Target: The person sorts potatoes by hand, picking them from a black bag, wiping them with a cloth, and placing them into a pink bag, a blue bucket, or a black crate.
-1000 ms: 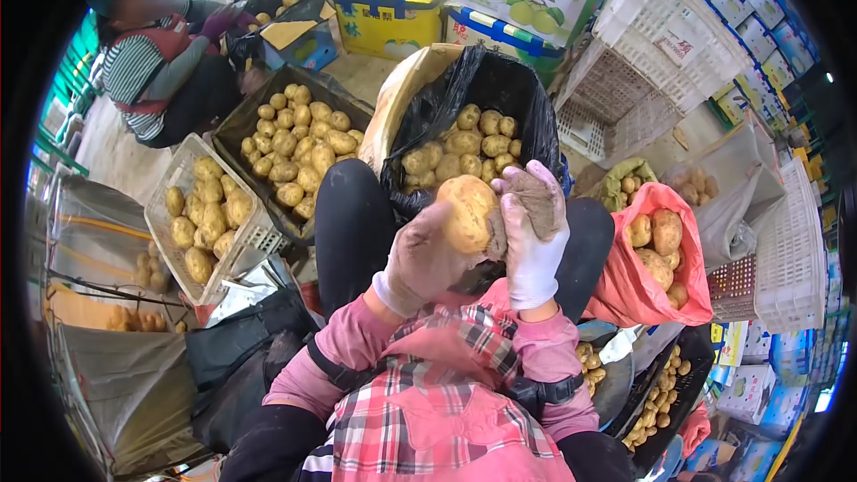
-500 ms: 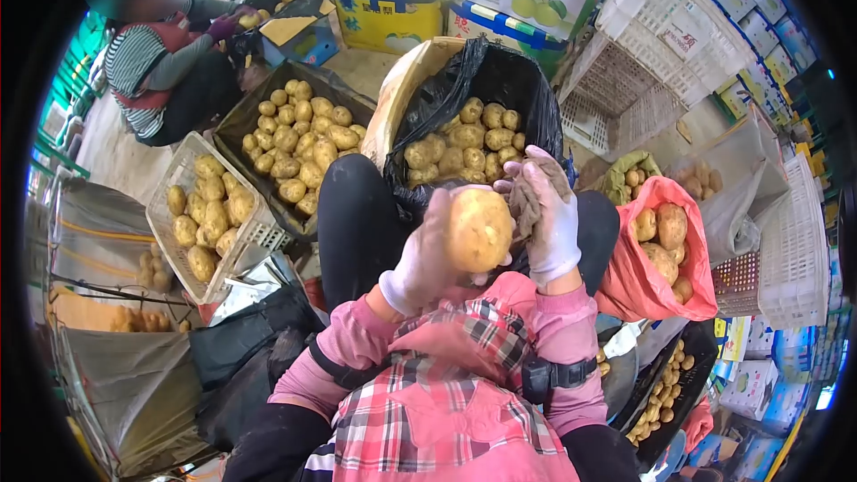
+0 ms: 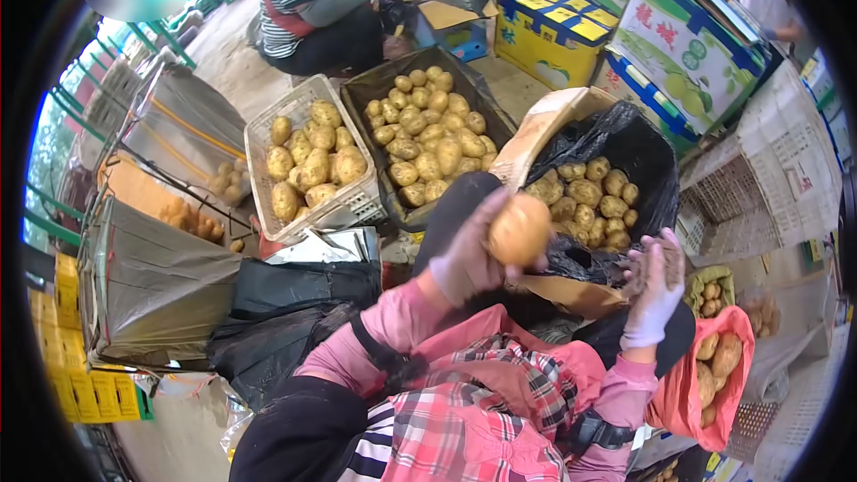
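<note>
In my left hand (image 3: 466, 257), gloved in pale purple, a large round potato (image 3: 520, 230) is gripped above my lap. My right hand (image 3: 661, 303) is raised apart from it, its gloved fingers bent around what looks like a crumpled brown rag (image 3: 656, 268). Between the hands and just beyond them stands a cardboard box (image 3: 536, 138) lined with a black plastic bag (image 3: 650, 153); smaller potatoes (image 3: 585, 196) lie inside.
To the left, a white plastic crate (image 3: 364, 205) and a black-lined box (image 3: 366, 94) hold potatoes. A pink sack (image 3: 728, 393) of potatoes stands by my right knee. Fruit cartons (image 3: 549, 36) and white crates (image 3: 759, 170) are behind. Another person (image 3: 312, 22) crouches at upper left.
My view has turned left, so the boxes appear shifted right. The hands have moved apart; the left keeps the potato while the right has drawn away from it with the rag.
</note>
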### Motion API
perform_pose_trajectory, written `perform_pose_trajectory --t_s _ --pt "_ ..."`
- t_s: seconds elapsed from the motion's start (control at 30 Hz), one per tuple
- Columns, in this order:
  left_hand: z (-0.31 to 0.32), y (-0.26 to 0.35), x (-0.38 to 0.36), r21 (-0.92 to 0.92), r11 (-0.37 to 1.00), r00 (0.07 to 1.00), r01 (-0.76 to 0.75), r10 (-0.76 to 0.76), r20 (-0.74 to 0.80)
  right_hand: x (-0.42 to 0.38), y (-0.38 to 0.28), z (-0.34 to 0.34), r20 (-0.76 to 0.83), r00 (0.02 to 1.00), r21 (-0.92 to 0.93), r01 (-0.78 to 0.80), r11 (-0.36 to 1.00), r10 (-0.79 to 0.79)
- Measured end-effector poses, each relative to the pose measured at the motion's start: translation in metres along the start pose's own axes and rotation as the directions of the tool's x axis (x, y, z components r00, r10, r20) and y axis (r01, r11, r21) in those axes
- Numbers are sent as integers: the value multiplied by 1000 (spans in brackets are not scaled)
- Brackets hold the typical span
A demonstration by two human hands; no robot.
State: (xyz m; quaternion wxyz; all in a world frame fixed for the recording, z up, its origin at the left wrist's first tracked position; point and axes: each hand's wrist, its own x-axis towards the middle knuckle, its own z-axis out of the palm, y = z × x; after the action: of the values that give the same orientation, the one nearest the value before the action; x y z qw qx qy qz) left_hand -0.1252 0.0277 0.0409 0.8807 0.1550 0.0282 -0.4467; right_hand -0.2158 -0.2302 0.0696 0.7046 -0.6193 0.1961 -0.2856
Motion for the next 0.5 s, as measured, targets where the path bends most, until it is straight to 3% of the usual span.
perform_pose_trajectory --t_s 0.03,0.1,0.17,0.23,0.27,0.3,0.33,0.37,0.4,0.43,0.5 --pt "-14 29 5 -40 996 995 -80 77 -64 2 -14 4 2 999 13 -40 999 40" --pt "-64 93 16 77 970 955 -229 239 -173 20 -15 -4 40 997 69 -66 995 63" --pt "-84 149 30 -73 963 917 -259 222 -330 40 -20 -13 53 954 40 -298 954 296" --pt "-151 213 46 154 933 846 -326 360 -392 58 -11 -18 85 916 163 -401 901 392" --pt "-177 229 53 498 754 784 -428 584 -211 59 -17 -12 78 917 166 -398 902 391" --pt "-204 245 62 742 445 653 -502 757 -12 64 -19 -13 129 907 246 -420 873 400" --pt "-218 266 77 622 585 621 -520 760 -195 71 -17 -21 215 883 283 -466 838 418" --pt "-198 282 92 315 775 607 -547 627 -489 77 -17 -26 204 868 316 -497 809 453" --pt "-168 266 110 529 652 506 -543 757 -413 83 -17 -28 177 884 352 -467 812 432" --pt "-130 250 123 538 688 618 -487 707 -344 89 -16 -30 154 899 389 -437 811 411" --pt "-46 198 145 727 611 839 -314 536 -89 106 -19 -34 88 925 429 -371 824 371"
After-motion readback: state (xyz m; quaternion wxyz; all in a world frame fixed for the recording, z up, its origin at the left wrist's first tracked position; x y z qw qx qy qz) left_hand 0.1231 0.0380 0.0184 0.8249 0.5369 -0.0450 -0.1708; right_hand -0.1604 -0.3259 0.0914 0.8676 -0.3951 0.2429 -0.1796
